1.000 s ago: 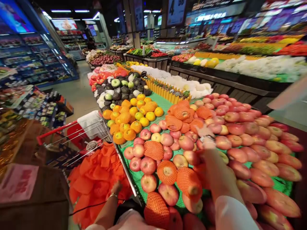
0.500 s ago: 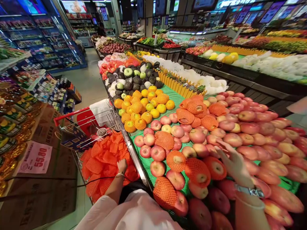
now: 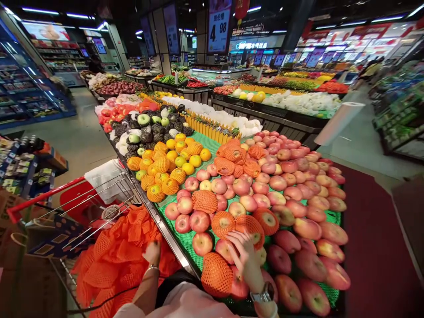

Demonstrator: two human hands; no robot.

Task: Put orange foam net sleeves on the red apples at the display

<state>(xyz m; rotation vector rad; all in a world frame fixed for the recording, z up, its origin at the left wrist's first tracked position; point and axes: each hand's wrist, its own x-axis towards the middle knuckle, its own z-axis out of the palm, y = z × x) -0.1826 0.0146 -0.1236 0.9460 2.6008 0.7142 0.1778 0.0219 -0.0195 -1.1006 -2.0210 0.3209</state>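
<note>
The metal display rim point(image 3: 172, 243) stands between the left hand point(image 3: 152, 254) and the apples point(image 3: 199, 221).

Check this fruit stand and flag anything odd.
Loose orange foam nets lie heaped in the shopping cart beside the apple display, under the left hand. That looks odd because on the display, such nets sit around individual apples.

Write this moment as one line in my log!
left hand: on orange foam nets in shopping cart | right hand: at netted apple

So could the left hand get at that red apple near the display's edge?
Probably yes. The left hand sits on orange netting close by, and only the display's metal edge lies between it and the red apple.
</note>
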